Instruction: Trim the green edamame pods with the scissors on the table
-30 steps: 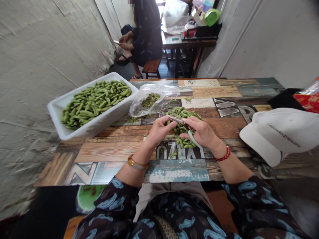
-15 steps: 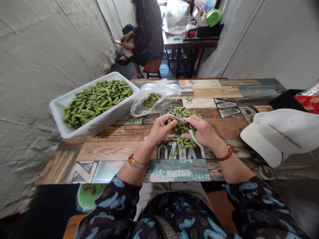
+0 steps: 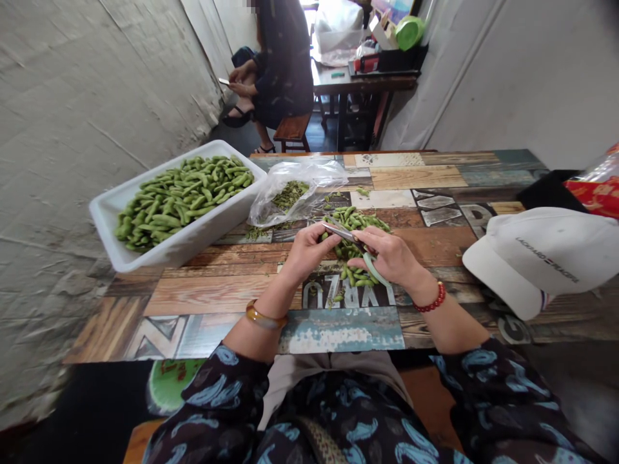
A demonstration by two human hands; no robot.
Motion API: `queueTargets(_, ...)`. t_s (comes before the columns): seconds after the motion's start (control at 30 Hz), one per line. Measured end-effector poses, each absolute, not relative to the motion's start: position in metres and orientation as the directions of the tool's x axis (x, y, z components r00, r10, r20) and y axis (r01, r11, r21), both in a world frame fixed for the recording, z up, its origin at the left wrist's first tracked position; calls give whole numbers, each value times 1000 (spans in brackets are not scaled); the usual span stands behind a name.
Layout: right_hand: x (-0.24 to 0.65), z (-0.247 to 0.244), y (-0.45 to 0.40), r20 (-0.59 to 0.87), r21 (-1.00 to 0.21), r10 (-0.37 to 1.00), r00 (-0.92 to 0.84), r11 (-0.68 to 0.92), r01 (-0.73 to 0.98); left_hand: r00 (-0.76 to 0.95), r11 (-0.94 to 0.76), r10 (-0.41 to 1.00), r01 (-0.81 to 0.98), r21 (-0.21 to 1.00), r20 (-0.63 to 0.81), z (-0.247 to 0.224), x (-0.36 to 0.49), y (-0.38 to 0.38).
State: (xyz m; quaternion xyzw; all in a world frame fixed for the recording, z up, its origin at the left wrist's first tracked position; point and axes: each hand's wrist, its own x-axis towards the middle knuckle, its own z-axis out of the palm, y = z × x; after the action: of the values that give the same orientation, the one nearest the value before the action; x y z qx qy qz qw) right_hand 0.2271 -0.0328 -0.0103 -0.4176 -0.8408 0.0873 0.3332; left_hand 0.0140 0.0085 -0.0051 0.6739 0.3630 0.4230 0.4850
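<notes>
1. Right hand (image 3: 393, 256): fingers curled closed around the scissors (image 3: 349, 235), blades reaching the left fingertips.
2. Left hand (image 3: 312, 250): thumb and forefinger bent close together; whether they pinch anything, cannot tell.
3. Green pods (image 3: 356, 277) lie below and beyond the fingers; a pod-filled white tub (image 3: 207, 233), well left.

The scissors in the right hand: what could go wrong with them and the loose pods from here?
The scissors, held in the right hand, could nick the left hand, whose fingers are close to the blades. The loose pods might scatter if bumped, because they lie on the table near both hands.
</notes>
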Motion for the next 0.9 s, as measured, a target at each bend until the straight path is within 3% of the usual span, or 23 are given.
queueTargets(0.2,228,-14,-29,480,-456,785,-392,605,652,329,-172,933,49,984,147,0,16,7)
queueTargets(0.37,233,-17,-23,513,-496,821,-251,522,694,274,96,961,-217,971,-34,2,17,6)
queueTargets(0.57,230,-14,-26,485,-451,794,-368,587,673,318,240,941,-394,887,-113,5,15,8)
queueTargets(0.9,221,-11,-33,475,-461,791,-386,597,657,375,294,917,-399,868,-138,0,25,1)
